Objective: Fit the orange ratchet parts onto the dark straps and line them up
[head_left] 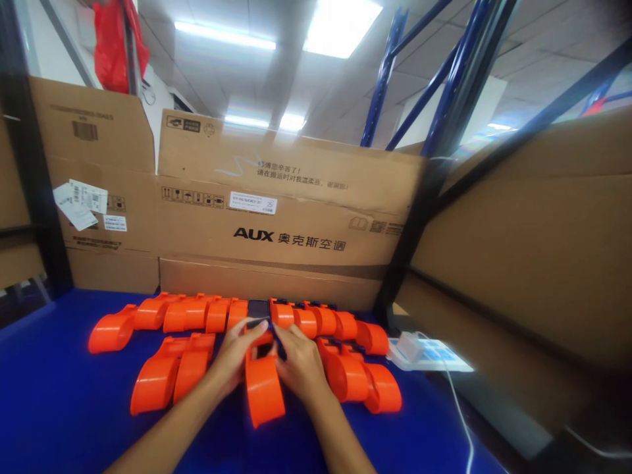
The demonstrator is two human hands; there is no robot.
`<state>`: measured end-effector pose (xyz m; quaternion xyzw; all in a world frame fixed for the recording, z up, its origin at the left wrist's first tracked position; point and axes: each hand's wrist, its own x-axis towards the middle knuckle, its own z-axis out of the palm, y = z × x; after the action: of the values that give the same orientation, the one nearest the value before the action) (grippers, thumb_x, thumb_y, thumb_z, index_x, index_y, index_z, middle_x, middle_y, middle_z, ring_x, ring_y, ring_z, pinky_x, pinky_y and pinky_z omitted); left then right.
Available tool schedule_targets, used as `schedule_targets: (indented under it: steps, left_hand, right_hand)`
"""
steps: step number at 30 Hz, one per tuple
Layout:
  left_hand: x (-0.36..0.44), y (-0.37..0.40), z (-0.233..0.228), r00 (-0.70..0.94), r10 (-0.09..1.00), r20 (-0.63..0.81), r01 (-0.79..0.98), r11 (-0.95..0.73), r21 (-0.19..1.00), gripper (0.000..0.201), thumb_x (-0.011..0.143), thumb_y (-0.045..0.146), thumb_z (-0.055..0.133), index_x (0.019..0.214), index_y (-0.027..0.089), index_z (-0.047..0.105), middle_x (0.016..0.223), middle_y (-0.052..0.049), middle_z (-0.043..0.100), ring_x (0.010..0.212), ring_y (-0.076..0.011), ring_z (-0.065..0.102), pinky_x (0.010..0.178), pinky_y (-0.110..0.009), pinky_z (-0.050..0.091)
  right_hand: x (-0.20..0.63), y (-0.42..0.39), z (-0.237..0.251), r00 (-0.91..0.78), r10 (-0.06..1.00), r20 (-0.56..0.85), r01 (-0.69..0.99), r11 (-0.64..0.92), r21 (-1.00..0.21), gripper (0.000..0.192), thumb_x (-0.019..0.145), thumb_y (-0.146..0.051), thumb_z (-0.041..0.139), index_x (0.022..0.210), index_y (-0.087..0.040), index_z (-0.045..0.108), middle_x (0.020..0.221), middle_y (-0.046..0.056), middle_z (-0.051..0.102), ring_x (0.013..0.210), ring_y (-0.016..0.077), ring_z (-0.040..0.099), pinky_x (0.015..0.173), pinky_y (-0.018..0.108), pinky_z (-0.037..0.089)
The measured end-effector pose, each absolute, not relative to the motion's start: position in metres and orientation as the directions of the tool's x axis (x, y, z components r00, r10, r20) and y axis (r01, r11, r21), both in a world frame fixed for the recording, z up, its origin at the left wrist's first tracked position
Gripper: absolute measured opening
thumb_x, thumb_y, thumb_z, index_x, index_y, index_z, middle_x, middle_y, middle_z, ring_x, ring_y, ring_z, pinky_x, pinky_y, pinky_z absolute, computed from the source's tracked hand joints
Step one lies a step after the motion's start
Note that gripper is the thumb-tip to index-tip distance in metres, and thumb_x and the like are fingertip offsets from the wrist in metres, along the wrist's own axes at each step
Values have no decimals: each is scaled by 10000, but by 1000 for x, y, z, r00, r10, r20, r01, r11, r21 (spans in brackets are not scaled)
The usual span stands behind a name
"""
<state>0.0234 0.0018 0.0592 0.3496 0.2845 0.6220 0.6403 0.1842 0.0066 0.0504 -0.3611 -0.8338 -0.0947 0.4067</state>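
Note:
My left hand [233, 355] and my right hand [301, 361] meet in the middle over the blue surface [64, 388]. Between them is an orange plastic ring-shaped piece [265, 390], its wide band hanging toward me. Both hands are closed on its upper part, the left thumb on top. Just beyond my fingertips a dark rectangular block [259, 309] stands in the back row; whether my fingers touch it I cannot tell. Similar orange pieces lie on either side, a pair [157, 383] at left and more [348, 378] at right.
A back row of several orange pieces [185, 313] runs along a cardboard wall [207, 230]. Dark metal posts [402, 263] frame the space. At right a white plug [411, 345] and power strip [447, 359] trail a white cable [461, 415] down the edge.

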Motion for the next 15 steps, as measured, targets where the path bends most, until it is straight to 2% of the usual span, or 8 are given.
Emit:
schedule_targets:
  steps: [6,10,15]
  left_hand:
    - [21,4,56,97,994,52,-527,7,850,371,625,390,877,864,159,711,680,-24,689,514,-115,607,468,-194,431]
    - [19,5,55,100,994,46,-488,9,873,383,644,406,863,892,161,703,586,21,632,366,-58,467,391,-185,329]
    - [17,8,51,33,991,132,-424,-106,899,401,686,464,813,921,165,686,533,62,550,352,-50,401,370,-177,288]
  right_hand:
    - [184,7,42,-432,498,752,665,739,-107,549,778,-41,519,1316,-144,562,877,97,689,787,234,633,716,344,569]
    - [185,7,43,-426,482,765,646,755,-116,552,789,-39,513,1331,-136,546,880,102,690,799,239,631,723,353,570]
    - [188,6,51,-398,482,781,579,792,-194,395,895,-133,524,1280,-184,597,949,108,697,822,227,641,737,356,567]
